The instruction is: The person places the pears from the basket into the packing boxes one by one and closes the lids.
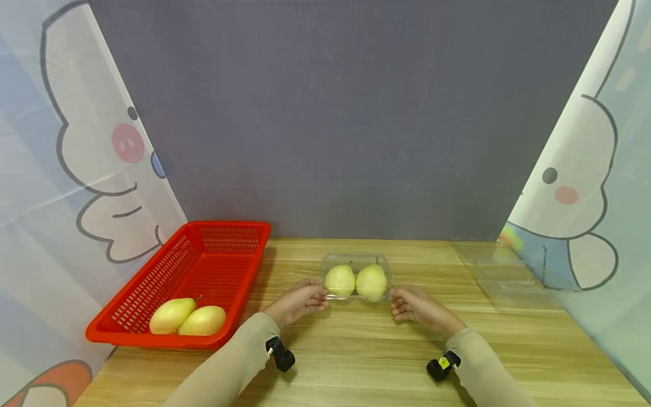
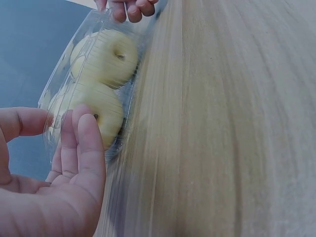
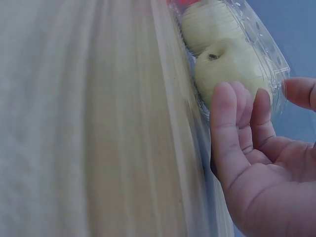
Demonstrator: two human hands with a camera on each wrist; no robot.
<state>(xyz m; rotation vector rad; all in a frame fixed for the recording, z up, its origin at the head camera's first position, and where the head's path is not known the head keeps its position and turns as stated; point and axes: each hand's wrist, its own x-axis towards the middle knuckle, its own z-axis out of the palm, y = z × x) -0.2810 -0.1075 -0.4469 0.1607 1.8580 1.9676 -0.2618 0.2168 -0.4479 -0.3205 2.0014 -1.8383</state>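
Note:
Two yellow-green pears [image 1: 372,282] lie side by side in a clear plastic fruit box [image 1: 356,259] on the table. My left hand [image 1: 301,303] pinches the box's near left corner. In the left wrist view its thumb is at the plastic rim and the fingertips [image 2: 89,129] overlap the nearer pear. At the near right corner, my right hand [image 1: 420,307] pinches the rim between thumb and fingers. The right wrist view shows those fingertips [image 3: 224,96] beside the box wall, close below a pear [image 3: 232,66].
A red plastic basket [image 1: 247,277] stands on the left, with two pears [image 1: 202,321] in its near end. Clear plastic boxes [image 1: 500,271] sit at the far right of the wooden table [image 1: 356,362]. A grey panel [image 1: 356,124] rises behind the table, with printed cloths at both sides.

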